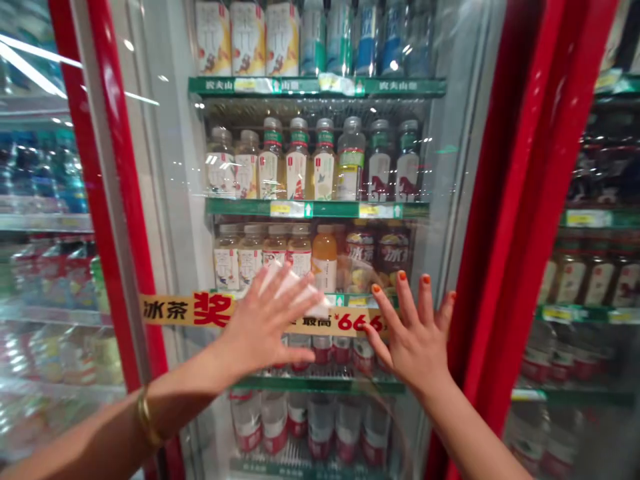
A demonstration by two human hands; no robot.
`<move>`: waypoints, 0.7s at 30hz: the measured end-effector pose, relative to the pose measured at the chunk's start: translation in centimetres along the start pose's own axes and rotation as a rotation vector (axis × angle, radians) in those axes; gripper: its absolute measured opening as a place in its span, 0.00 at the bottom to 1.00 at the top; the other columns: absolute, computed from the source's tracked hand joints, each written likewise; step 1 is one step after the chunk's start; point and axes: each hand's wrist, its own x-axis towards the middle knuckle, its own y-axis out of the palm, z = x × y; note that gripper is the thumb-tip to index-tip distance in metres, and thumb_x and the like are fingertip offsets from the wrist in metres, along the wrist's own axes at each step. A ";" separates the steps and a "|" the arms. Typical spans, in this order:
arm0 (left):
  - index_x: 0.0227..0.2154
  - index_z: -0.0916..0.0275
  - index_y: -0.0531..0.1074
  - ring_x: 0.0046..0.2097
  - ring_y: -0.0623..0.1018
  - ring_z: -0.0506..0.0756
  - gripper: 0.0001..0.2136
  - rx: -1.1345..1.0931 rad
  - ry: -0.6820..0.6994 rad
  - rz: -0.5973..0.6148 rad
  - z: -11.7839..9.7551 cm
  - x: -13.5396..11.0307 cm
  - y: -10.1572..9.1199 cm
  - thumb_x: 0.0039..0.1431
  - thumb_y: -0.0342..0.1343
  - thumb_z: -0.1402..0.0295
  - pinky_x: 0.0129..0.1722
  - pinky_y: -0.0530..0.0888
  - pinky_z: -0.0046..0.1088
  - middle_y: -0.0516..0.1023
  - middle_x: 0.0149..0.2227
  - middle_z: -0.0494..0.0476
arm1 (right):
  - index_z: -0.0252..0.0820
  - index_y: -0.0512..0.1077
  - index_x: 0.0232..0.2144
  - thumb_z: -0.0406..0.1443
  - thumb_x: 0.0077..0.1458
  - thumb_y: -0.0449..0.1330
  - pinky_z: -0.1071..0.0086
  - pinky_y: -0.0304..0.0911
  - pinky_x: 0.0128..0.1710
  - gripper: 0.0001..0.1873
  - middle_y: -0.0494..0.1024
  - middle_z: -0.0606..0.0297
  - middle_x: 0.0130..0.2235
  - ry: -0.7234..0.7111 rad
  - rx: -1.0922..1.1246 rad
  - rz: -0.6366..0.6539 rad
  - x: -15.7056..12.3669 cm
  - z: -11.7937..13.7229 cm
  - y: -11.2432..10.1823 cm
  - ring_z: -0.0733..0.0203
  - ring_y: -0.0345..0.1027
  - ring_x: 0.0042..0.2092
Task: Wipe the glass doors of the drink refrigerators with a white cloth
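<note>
My left hand (263, 327) lies flat on the glass door (165, 200) of a drinks fridge, fingers spread, pinning a white cloth (296, 288) against the pane. A gold bracelet (145, 417) sits on that wrist. My right hand (417, 343), with orange nails, is open and flat on the same glass, a little to the right and holding nothing. Both hands rest over a yellow sticker band (170, 310) with red and black print that runs across the door.
Behind the glass, green-edged shelves carry rows of tea and juice bottles (300, 163), with red-labelled bottles (320, 420) lower down. A red door frame (505, 200) stands right of my right hand, another red frame (107, 167) on the left. Neighbouring fridges flank both sides.
</note>
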 end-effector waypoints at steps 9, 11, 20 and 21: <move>0.82 0.51 0.42 0.84 0.33 0.75 0.49 -0.004 -0.232 -0.074 -0.3 6.0 0.3 0.69 0.42 0.29 0.81 0.34 0.66 0.34 0.85 0.56 | 0.52 0.41 0.83 0.50 0.68 0.62 0.27 0.27 0.80 0.52 0.38 0.58 0.84 0.055 0.022 -0.052 -0.1 0.3 0.0 0.35 0.25 0.85; 0.80 0.49 0.51 0.85 0.35 0.67 0.49 -0.041 0.029 -0.029 -2.9 5.9 0.9 0.66 0.40 0.26 0.83 0.35 0.55 0.47 0.84 0.49 | 0.46 0.40 0.83 0.47 0.69 0.60 0.28 0.29 0.81 0.51 0.37 0.55 0.84 0.087 0.024 -0.055 -0.1 0.4 0.0 0.35 0.25 0.85; 0.81 0.50 0.44 0.84 0.32 0.70 0.45 -0.003 -0.077 -0.085 -2.0 11.6 0.8 0.71 0.44 0.32 0.81 0.35 0.64 0.34 0.85 0.54 | 0.34 0.32 0.83 0.43 0.72 0.54 0.32 0.36 0.81 0.50 0.28 0.50 0.84 0.129 0.077 -0.108 -0.2 0.4 0.1 0.38 0.23 0.85; 0.81 0.51 0.46 0.84 0.32 0.70 0.47 -0.012 -0.017 -0.075 -3.0 12.1 1.1 0.69 0.44 0.30 0.82 0.35 0.62 0.35 0.85 0.54 | 0.34 0.31 0.82 0.43 0.73 0.52 0.32 0.38 0.81 0.49 0.27 0.48 0.84 0.132 0.098 -0.121 -0.3 0.2 0.1 0.38 0.23 0.85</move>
